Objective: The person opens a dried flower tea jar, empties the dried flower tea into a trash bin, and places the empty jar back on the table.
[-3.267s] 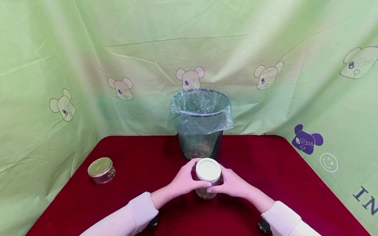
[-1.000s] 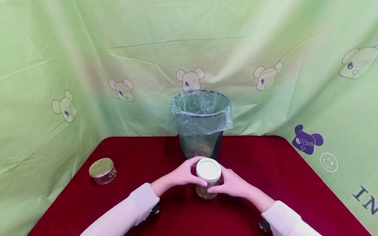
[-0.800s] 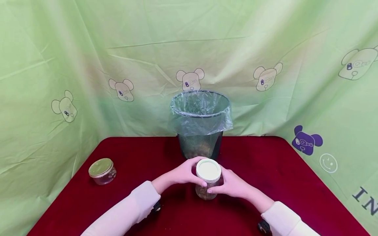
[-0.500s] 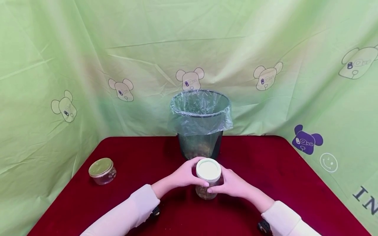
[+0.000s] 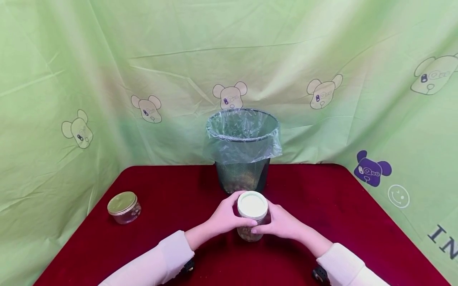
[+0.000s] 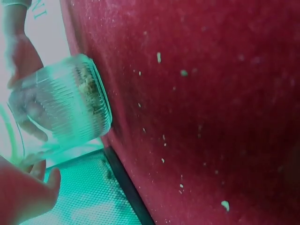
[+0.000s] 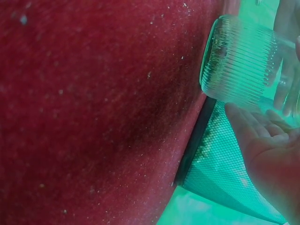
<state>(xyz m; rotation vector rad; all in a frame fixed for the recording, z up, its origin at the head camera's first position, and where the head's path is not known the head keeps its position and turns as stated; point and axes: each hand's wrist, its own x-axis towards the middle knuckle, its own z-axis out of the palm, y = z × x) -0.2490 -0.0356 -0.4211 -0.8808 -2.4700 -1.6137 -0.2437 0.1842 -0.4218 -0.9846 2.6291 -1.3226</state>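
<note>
A clear jar point(image 5: 249, 235) with a pale round lid point(image 5: 252, 205) stands upright on the red table, between both hands. My left hand point(image 5: 224, 217) curls round its upper left side, thumb across the front close under the lid. From the right, my right hand point(image 5: 284, 223) grips the jar with its thumb in front; the two thumb tips nearly meet. In the left wrist view the ribbed glass jar point(image 6: 70, 101) shows a layer of crumbly, yellowish-brown stuff at its bottom. The right wrist view shows the right hand's fingers point(image 7: 243, 124) along the jar's side.
Just behind the hands stands a dark mesh waste bin point(image 5: 241, 174) lined with a clear plastic bag point(image 5: 247, 150). A low round jar point(image 5: 124, 208) with a gold-coloured lid sits at the table's left. Small pale crumbs point(image 6: 183, 73) dot the red cloth. A green curtain point(image 5: 171, 63) encloses the table.
Over the last second my left thumb has slid a little rightward across the jar's front and the left wrist has dropped slightly. The right hand and the jar have stayed in place.
</note>
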